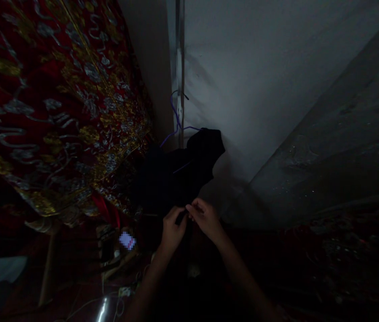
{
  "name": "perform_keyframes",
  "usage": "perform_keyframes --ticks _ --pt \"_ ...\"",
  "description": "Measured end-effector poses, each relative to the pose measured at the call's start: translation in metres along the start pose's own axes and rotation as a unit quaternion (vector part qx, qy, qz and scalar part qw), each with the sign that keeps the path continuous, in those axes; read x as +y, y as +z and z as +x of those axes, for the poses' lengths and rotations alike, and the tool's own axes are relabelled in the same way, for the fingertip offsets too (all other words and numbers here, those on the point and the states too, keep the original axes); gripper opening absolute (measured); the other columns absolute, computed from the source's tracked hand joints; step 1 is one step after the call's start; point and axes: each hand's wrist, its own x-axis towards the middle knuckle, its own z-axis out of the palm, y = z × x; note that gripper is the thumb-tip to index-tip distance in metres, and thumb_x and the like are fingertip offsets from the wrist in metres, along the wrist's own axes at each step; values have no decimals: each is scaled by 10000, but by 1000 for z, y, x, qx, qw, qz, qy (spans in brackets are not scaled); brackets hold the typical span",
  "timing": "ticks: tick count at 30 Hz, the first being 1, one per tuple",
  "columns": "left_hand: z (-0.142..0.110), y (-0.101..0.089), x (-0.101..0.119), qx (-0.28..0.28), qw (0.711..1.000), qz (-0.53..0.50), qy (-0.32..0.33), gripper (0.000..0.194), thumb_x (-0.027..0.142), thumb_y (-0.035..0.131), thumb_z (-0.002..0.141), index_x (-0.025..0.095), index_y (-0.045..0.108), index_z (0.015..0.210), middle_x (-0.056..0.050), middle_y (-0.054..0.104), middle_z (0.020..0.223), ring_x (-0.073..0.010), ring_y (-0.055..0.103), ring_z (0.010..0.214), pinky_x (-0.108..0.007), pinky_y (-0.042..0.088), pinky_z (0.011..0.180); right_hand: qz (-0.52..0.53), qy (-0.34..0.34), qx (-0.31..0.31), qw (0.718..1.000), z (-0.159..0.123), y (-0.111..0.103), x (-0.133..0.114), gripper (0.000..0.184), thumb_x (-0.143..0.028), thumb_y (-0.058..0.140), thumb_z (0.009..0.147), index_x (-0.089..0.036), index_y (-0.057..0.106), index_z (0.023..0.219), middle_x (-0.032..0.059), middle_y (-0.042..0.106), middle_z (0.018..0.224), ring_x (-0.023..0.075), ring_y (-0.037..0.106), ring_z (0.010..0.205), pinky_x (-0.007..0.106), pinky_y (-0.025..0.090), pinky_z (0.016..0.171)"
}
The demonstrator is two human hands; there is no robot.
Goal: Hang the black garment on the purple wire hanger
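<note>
A black garment (176,174) hangs on a thin purple wire hanger (175,109) by the wall. At its lower front, my left hand (173,230) is closed, thumb against fingers, on what looks like the dark cloth. My right hand (206,218) pinches close beside it, the fingertips of both hands nearly meeting. In this dim light the exact bit of cloth between the fingers is hard to make out.
Red cloth with gold and silver embroidery (51,103) fills the left. A pale wall (243,89) rises behind the garment. Lower left are a wooden leg (46,268), a small bright blurred patch (127,240), cables and a glowing light strip (102,309).
</note>
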Motion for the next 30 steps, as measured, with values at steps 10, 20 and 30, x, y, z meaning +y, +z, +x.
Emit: perform_keyframes --ticks 10,20,30 --pt "13 -21 -9 -26 1000 4 4 124 149 599 879 207 695 930 -30 698 860 -167 670 798 -271 517 737 -83 -8 -16 996 13 8 -11 334 -502 498 937 -221 510 758 -43 510 576 123 515 553 233 392 540" --pt "17 -35 -11 11 1000 24 -17 110 154 575 871 191 635 787 -8 642 763 -158 617 739 -253 461 703 244 166 -16 955 41 18 -51 325 -461 737 620 -145 660 604 -24 526 425 48 320 344 219 152 387" --pt "19 -37 -61 50 993 49 -96 130 295 643 849 184 658 784 -21 665 720 -185 620 702 -284 472 673 243 -49 -18 969 90 19 -169 257 -390 711 713 -150 682 626 -31 527 429 48 385 348 185 203 355"
